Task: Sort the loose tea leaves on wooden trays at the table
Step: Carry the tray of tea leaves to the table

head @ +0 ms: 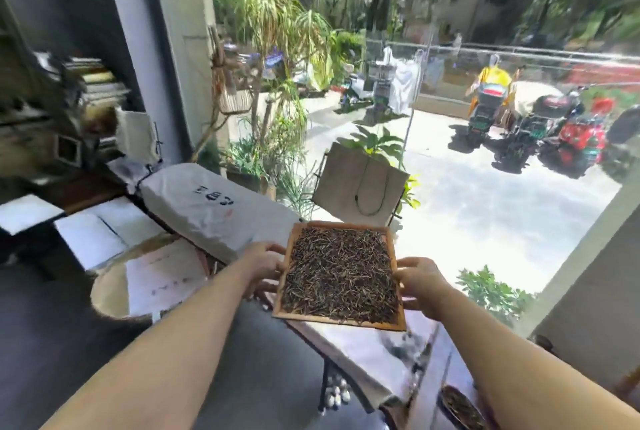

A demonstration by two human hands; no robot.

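Both hands clamp the wooden tray (390, 239): left hand (265, 265) and right hand (420, 279) pinching opposite side edges, tea leaves (341, 272) carried above the table's (363, 357) edge. Keep it level; tilt spills.

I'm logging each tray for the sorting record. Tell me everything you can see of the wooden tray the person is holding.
The wooden tray is a shallow rectangle of light, orange-brown wood with a low raised rim. A dense layer of dark, thin, needle-like loose tea leaves covers nearly its whole floor. It is held in the air, long side running away from the person, above the table edge. The left hand grips its left rim and the right hand its right rim; nothing else touches it.
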